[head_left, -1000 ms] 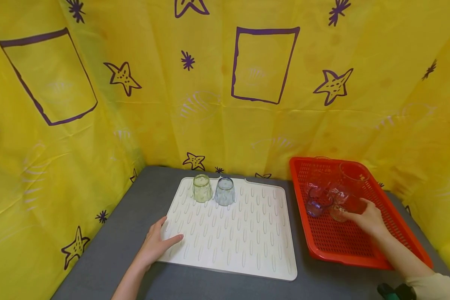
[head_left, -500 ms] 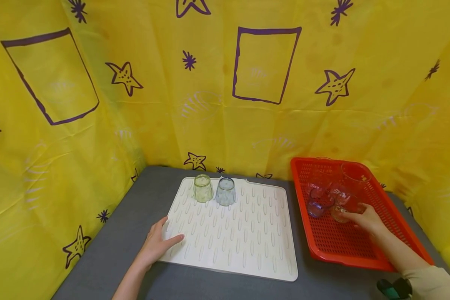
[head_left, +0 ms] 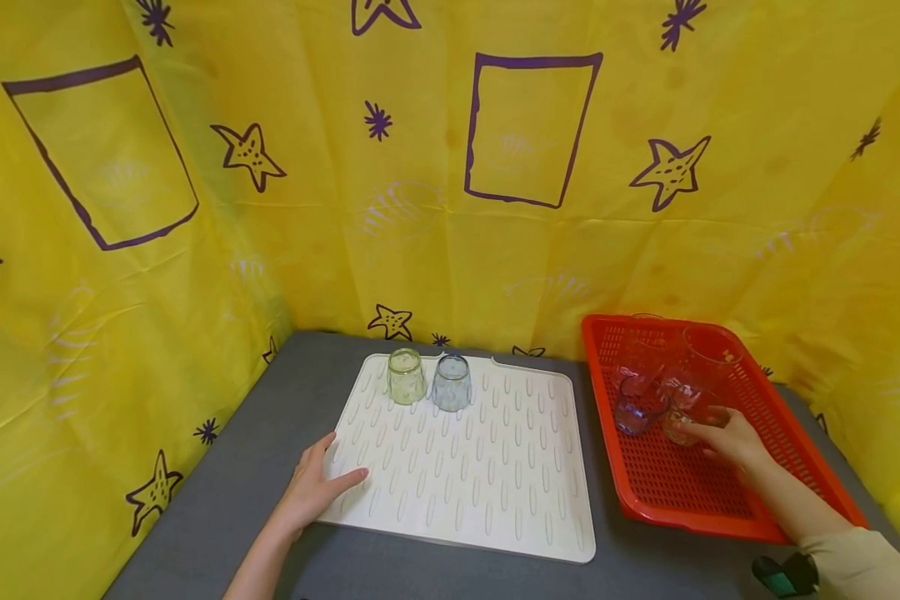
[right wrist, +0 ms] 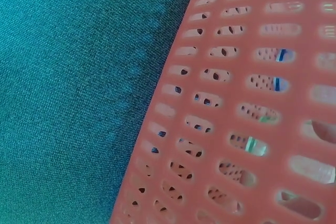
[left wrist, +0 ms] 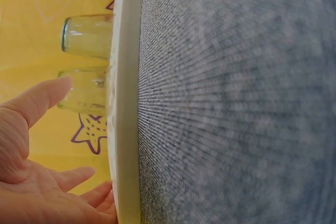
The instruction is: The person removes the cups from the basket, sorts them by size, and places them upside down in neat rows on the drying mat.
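A pale green glass (head_left: 407,379) and a pale blue glass (head_left: 452,385) stand side by side at the back of a white ridged drying mat (head_left: 457,492). My left hand (head_left: 311,487) rests at the mat's left edge, thumb spread over its surface; the left wrist view shows the other fingers (left wrist: 97,195) against the rim. My right hand (head_left: 731,437) reaches into the red perforated basket (head_left: 690,508) and holds a clear, slightly greenish glass (head_left: 679,427) between thumb and fingers. A purple-tinted glass (head_left: 632,415) lies just left of it. The right wrist view shows mostly basket wall (right wrist: 210,124).
Further clear glasses, among them a large one (head_left: 711,354), fill the back of the basket. The grey tabletop (head_left: 247,433) runs round the mat. A yellow patterned cloth (head_left: 330,167) hangs behind and to both sides.
My right hand shifts only very slightly at the glass in the basket. The left hand, the mat and its two glasses stay as they were.
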### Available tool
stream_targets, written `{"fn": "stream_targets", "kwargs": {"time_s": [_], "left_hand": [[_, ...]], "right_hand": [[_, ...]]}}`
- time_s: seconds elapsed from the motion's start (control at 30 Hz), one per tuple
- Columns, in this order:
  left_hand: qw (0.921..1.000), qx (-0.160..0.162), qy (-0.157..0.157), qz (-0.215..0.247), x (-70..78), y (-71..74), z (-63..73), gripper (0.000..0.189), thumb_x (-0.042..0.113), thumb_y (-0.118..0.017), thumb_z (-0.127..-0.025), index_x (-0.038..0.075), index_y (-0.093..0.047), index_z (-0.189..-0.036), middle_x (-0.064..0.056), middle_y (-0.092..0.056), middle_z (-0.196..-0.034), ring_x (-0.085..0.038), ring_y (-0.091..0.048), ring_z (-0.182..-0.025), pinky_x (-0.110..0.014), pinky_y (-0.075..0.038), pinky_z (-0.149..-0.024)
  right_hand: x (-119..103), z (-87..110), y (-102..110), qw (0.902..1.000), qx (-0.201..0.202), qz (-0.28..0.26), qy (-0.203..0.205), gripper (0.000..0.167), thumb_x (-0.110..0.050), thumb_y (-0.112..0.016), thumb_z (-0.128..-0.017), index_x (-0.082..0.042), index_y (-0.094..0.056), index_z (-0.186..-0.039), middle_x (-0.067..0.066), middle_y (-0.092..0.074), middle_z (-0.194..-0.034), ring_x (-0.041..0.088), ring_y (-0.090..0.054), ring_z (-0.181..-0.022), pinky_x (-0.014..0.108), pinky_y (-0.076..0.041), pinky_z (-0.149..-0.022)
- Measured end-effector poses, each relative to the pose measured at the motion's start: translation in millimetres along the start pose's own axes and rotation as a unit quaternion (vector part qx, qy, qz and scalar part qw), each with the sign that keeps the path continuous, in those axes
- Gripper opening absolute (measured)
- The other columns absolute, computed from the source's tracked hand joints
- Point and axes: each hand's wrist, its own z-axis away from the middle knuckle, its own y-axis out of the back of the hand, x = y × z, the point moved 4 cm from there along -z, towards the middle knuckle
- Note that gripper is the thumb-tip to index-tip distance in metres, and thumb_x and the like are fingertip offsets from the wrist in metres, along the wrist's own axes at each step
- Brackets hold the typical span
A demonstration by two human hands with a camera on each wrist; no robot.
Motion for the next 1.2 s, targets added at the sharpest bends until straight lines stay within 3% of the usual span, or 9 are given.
{"fn": "stream_targets", "kwargs": {"time_s": [0.3,0.73,0.8,0.9,1.0,1.1,1.2], "left_hand": [[1.0,-0.001,0.001,0.0,-0.2,-0.1,-1.7,0.095,0.039,-0.077,-0.081,-0.005,-0.025,-0.148,-0.032,-0.022,-0.148,-0.049,-0.022,-0.136,-0.064,-0.023,-0.107],[1.0,-0.004,0.001,0.008,-1.7,-0.8,-1.4,0.094,0.039,-0.077,-0.081,-0.005,-0.025,-0.148,-0.032,-0.022,-0.148,-0.049,-0.021,-0.136,-0.064,-0.022,-0.107],[1.0,-0.003,0.001,0.008,-1.2,-0.8,-1.0,0.094,0.039,-0.077,-0.082,-0.005,-0.026,-0.148,-0.032,-0.022,-0.148,-0.049,-0.021,-0.136,-0.064,-0.022,-0.107],[0.9999,-0.003,0.004,0.01,-0.9,-0.6,-0.6,0.094,0.039,-0.076,-0.082,-0.004,-0.026,-0.148,-0.032,-0.022,-0.148,-0.049,-0.021,-0.137,-0.064,-0.022,-0.107],[0.9999,-0.002,0.004,0.013,-0.7,-0.6,-0.2,0.093,0.039,-0.076,-0.082,-0.004,-0.026,-0.148,-0.031,-0.022,-0.148,-0.049,-0.021,-0.137,-0.064,-0.022,-0.107],[0.9999,0.002,0.002,0.014,-0.9,-0.2,-0.2,0.091,0.038,-0.076,-0.083,-0.004,-0.027,-0.148,-0.031,-0.023,-0.148,-0.048,-0.022,-0.136,-0.064,-0.022,-0.107],[0.9999,0.007,0.0,0.015,-0.2,0.8,0.8,0.089,0.037,-0.075,-0.084,-0.004,-0.028,-0.147,-0.031,-0.025,-0.148,-0.047,-0.023,-0.137,-0.063,-0.022,-0.108]], "right_hand": [[-1,3.2,1,1.0,0.006,0.002,0.004,0.095,-0.042,-0.058,-0.096,0.023,-0.006,-0.142,0.044,-0.014,-0.144,0.054,-0.035,-0.126,0.045,-0.053,-0.087],[-9,22.6,3,0.9971,0.048,-0.058,0.016,0.098,-0.047,-0.06,-0.094,0.016,-0.006,-0.146,0.038,-0.018,-0.146,0.046,-0.038,-0.122,0.024,-0.055,-0.073],[-10,26.9,4,0.9961,0.057,-0.065,0.019,0.097,-0.047,-0.06,-0.094,0.015,-0.007,-0.147,0.036,-0.019,-0.147,0.04,-0.042,-0.118,0.022,-0.054,-0.072],[-12,33.7,5,0.994,0.069,-0.082,0.025,0.096,-0.046,-0.061,-0.094,0.012,-0.007,-0.148,0.034,-0.02,-0.147,0.014,-0.054,-0.102,0.018,-0.053,-0.07],[-13,40.5,5,0.9891,0.086,-0.116,0.028,0.092,-0.042,-0.063,-0.093,0.009,-0.01,-0.149,0.029,-0.027,-0.142,-0.008,-0.049,-0.083,0.017,-0.053,-0.07],[-15,47.1,4,0.9799,0.105,-0.167,0.032,0.076,-0.037,-0.067,-0.092,-0.001,-0.025,-0.144,0.016,-0.036,-0.131,-0.009,-0.05,-0.08,0.016,-0.052,-0.069],[-17,53.4,2,0.9695,0.118,-0.211,0.041,0.053,-0.032,-0.071,-0.09,-0.02,-0.037,-0.128,0.003,-0.039,-0.12,-0.005,-0.052,-0.084,0.015,-0.053,-0.069]]}}
